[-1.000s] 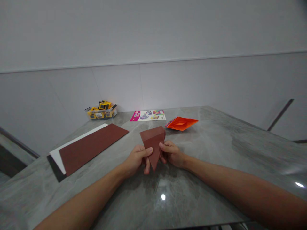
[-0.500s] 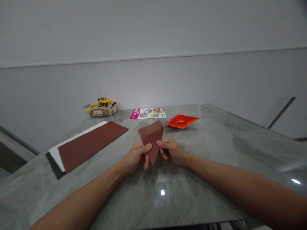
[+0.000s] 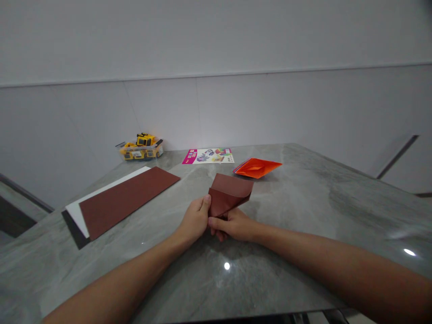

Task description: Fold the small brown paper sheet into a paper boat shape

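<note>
A folded piece of brown paper (image 3: 227, 201) is held up over the middle of the table, its layers spread at the right like an open pocket. My left hand (image 3: 195, 218) pinches its left edge, thumb on the near face. Closed at the paper's lower end is my right hand (image 3: 232, 225), its thumb close to the left fingers; part of that hand is behind the paper. Beyond the paper lies an orange folded paper boat (image 3: 258, 168) with several layered edges at its left.
On the left, a brown sheet (image 3: 130, 202) overlaps a white sheet (image 3: 78, 219) and a black sheet (image 3: 74, 231). Farther back are a clear box (image 3: 137, 155) with yellow toy vehicles and a printed booklet (image 3: 209, 156). The grey marble table (image 3: 303, 216) meets a wall.
The brown paper has turned from pointing down to tilting rightward, and its folds have opened out. My left hand has moved up its edge; the right hand has shifted to its bottom.
</note>
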{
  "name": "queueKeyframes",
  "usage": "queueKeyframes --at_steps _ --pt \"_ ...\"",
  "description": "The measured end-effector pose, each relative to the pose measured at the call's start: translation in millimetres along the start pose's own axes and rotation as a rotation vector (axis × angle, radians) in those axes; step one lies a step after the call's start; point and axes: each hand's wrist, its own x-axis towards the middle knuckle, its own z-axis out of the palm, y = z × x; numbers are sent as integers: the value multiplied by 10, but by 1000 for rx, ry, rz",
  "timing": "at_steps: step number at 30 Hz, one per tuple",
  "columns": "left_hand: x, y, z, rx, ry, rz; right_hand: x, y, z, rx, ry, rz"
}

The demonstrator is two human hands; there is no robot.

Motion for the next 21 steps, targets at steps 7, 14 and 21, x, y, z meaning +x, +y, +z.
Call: queueKeyframes --at_steps 7,14,21 --pt "15 60 6 38 -45 71 6 17 -43 249 -68 58" --pt "21 75 -3 53 -11 88 24 64 -47 250 -27 25" --pt "1 152 7 84 -19 115 -4 46 -54 322 -54 79"
